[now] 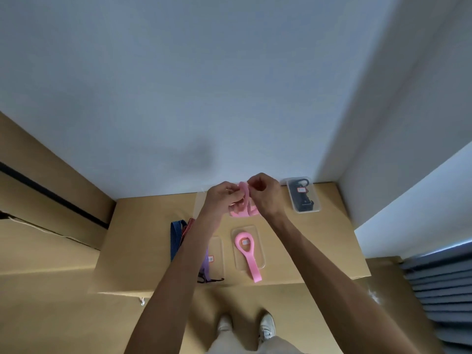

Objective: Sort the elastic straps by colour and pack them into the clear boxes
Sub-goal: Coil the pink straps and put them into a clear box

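Observation:
Both hands are raised over the back of the cardboard work surface point(306, 238). My left hand point(221, 198) and my right hand point(263, 191) pinch a pink elastic strap point(244, 194) between them; its loops hang down below the fingers. A second pink strap point(246, 254) lies across a clear box point(259, 233) in the middle, its tail sticking out over the near rim. Black straps fill another clear box point(303, 194) at the back right. A purple strap point(206, 264) lies beside a third clear box point(217, 254), partly hidden by my left forearm.
Blue striped point(175, 238) and red striped point(187, 227) straps lie at the left of the surface. White walls rise behind and to the right. More cardboard boxes stand to the left. My shoes point(246, 327) show below the near edge. Grey slats point(441, 290) are at the right.

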